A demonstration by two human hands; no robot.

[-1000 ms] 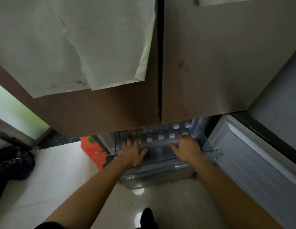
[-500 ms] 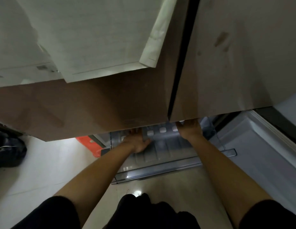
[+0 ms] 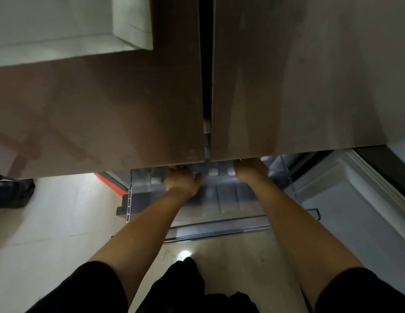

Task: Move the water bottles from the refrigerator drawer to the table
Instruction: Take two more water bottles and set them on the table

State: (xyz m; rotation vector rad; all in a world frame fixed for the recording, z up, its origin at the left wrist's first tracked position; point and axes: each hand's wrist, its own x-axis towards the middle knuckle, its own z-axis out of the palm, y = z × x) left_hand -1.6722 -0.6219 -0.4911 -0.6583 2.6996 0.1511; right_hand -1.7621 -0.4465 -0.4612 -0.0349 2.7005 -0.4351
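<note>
A clear plastic refrigerator drawer [image 3: 219, 230] is pulled out below the two brown upper doors. Several water bottles with white caps [image 3: 213, 172] lie in it, mostly hidden behind the doors' lower edge. My left hand [image 3: 182, 180] reaches into the left half of the drawer, thumb out to the right and fingers tucked under the door edge. My right hand [image 3: 249, 170] reaches into the right half, and its fingers are hidden behind the door. Whether either hand holds a bottle does not show.
The brown upper doors [image 3: 287, 86] overhang the drawer, with paper sheets [image 3: 61, 30] on the left one. An open white lower door [image 3: 337, 199] stands at the right. A red-orange box edge [image 3: 109, 182] and a dark bag [image 3: 14, 190] sit on the pale floor at the left.
Both hands have gone further back into the drawer, so their fingers are now under the doors' edge. The view has shifted closer to the doors and more downward.
</note>
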